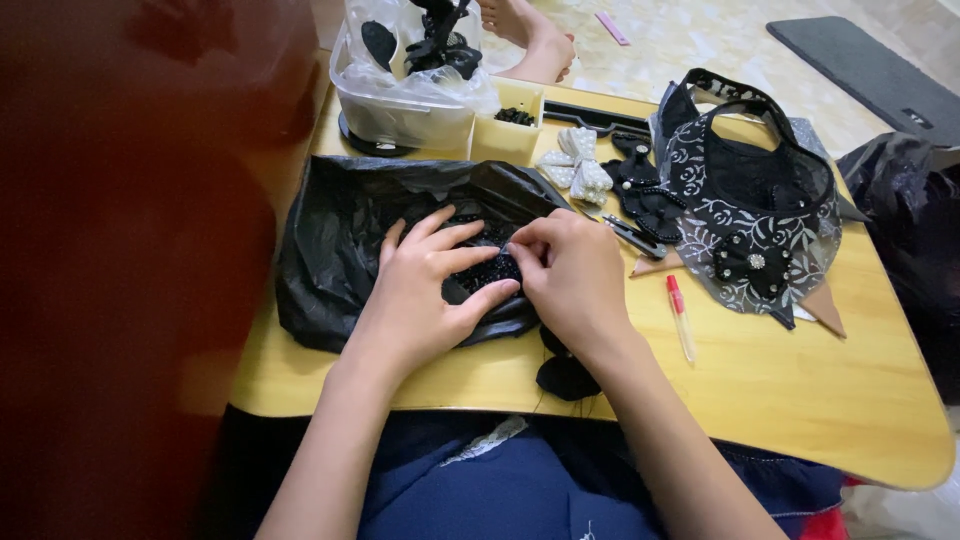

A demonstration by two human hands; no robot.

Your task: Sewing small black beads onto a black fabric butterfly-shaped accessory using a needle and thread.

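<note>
Both hands, left hand [425, 285] and right hand [570, 275], press a black beaded piece [487, 270] on a black plastic bag [330, 250]
</note>
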